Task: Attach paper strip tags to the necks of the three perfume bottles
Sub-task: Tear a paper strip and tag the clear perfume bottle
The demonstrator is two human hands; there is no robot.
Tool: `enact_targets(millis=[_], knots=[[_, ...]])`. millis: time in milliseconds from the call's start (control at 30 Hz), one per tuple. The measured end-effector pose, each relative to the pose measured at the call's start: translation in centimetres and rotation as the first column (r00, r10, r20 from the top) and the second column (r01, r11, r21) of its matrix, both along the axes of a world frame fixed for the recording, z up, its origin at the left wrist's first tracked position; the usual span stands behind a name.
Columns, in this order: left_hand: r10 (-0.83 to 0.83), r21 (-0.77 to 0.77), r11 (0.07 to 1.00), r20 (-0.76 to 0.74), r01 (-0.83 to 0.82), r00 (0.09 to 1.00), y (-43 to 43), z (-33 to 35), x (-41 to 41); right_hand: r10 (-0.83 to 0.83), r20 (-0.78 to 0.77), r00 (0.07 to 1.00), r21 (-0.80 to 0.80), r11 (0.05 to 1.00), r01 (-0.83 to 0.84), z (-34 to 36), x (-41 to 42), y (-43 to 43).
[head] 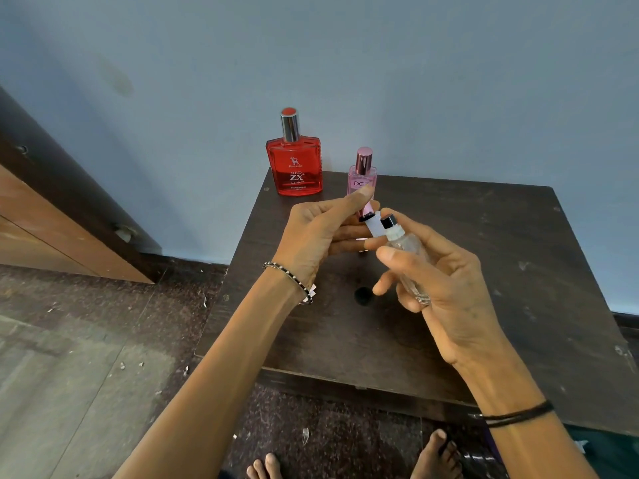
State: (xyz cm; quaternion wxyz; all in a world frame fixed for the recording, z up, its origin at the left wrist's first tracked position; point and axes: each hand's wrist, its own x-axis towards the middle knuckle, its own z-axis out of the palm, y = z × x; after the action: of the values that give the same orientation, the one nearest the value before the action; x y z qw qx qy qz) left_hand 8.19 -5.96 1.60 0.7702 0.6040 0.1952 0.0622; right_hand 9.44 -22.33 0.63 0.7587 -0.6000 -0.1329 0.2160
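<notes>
My right hand (pixel 446 281) grips a small clear perfume bottle (pixel 408 257) with a black spray top, tilted above the dark table (pixel 484 271). My left hand (pixel 321 233) pinches a white paper strip (pixel 375 226) right beside the bottle's neck. A red perfume bottle (pixel 295 167) with a silver cap stands at the table's far left corner. Just right of it stands a pink perfume bottle (pixel 361 178), its lower part hidden behind my left hand. I see no strips on the necks of those two.
A small black cap (pixel 363 294) lies on the table below my hands. The table stands against a blue wall (pixel 449 81). Wooden furniture (pixel 52 219) is at the left. My bare feet (pixel 345 461) rest on a speckled floor with paper scraps.
</notes>
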Motion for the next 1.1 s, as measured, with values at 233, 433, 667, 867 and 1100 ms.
enact_targets(millis=[233,433,667,867,1100], knots=[[0.020,0.016,1.000,0.001,-0.020,1.000,0.2,-0.3,0.2,-0.045,0.012,0.999,0.011,0.999,0.045,0.2,0.1,-0.1],[0.022,0.060,0.998,-0.011,-0.021,1.000,0.2,-0.8,0.3,-0.091,0.074,0.993,-0.062,0.994,0.095,-0.3,0.5,-0.3],[0.005,0.047,0.999,-0.019,-0.005,1.000,0.2,-1.1,0.4,-0.071,-0.029,0.997,-0.016,0.997,0.070,-0.3,0.6,-0.2],[-0.005,0.036,0.999,-0.019,0.005,1.000,0.1,-1.1,0.5,0.037,-0.153,0.988,0.118,0.993,-0.019,-0.1,0.6,-0.3],[-0.023,0.044,0.999,-0.002,0.023,1.000,0.1,-1.0,0.5,0.176,-0.257,0.950,0.258,0.960,-0.108,-0.1,0.7,-0.6]])
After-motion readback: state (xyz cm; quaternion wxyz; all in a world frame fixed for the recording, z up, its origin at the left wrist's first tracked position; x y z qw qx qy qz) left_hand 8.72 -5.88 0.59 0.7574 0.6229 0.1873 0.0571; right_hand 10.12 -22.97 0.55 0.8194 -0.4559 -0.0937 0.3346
